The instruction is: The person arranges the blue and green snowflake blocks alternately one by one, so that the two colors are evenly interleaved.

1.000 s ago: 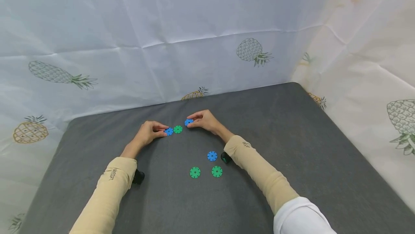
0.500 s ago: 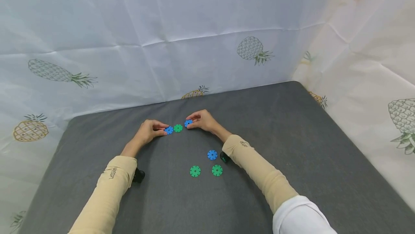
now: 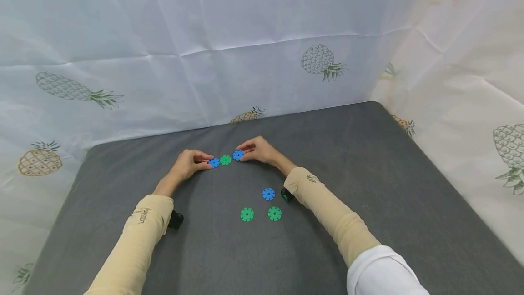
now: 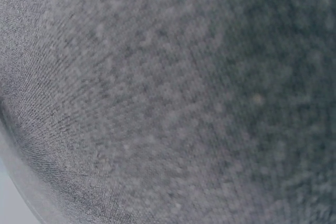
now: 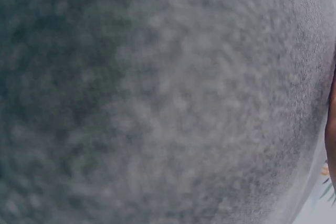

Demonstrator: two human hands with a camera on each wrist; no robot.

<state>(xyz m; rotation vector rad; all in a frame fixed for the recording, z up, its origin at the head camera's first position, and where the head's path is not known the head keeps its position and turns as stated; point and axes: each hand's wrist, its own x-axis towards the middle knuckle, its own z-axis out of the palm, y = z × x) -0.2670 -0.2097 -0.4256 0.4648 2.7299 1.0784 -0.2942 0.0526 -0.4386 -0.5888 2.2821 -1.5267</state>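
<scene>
Head view: green disc (image 3: 223, 160) on counter (image 3: 348, 158)
Left hand (image 3: 189, 164): fingers pinching blue disc (image 3: 214, 162) beside it
Right hand (image 3: 259, 150): fingers pinching second blue disc (image 3: 237, 155)
Discs (image 3: 250, 214): light, stiff, we'd guess; pinch edgewise

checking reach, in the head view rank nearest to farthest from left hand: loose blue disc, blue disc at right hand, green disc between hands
From the left hand:
1. Green disc, between the hands
2. Blue disc, at the right hand
3. Loose blue disc, down right
</scene>
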